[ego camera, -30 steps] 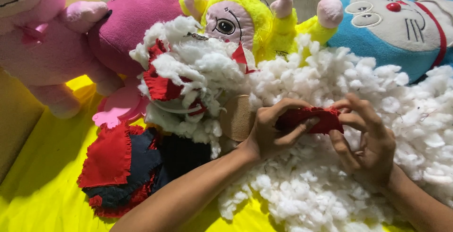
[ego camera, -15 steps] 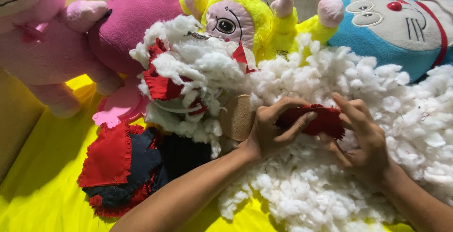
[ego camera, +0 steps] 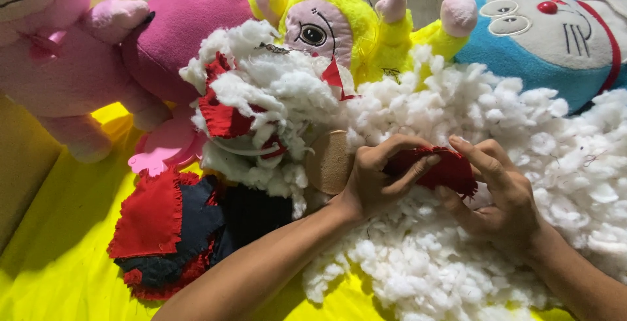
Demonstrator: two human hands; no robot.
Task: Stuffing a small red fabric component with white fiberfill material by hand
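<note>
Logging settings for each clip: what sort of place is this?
Probably a soft-toy making or repair spot: a heap of white stuffing, finished plush toys, and both hands holding a red fabric piece.

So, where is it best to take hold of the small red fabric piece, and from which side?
Probably at its right end, coming from the right: the red fabric piece lies across the white stuffing, the left hand covers its left end, and the right hand pinches the frayed right edge.

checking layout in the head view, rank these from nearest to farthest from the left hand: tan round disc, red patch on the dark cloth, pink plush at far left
From the left hand:
1. Tan round disc, touching the hand's left side.
2. Red patch, lower left on the dark cloth.
3. Pink plush, top left corner.
</note>
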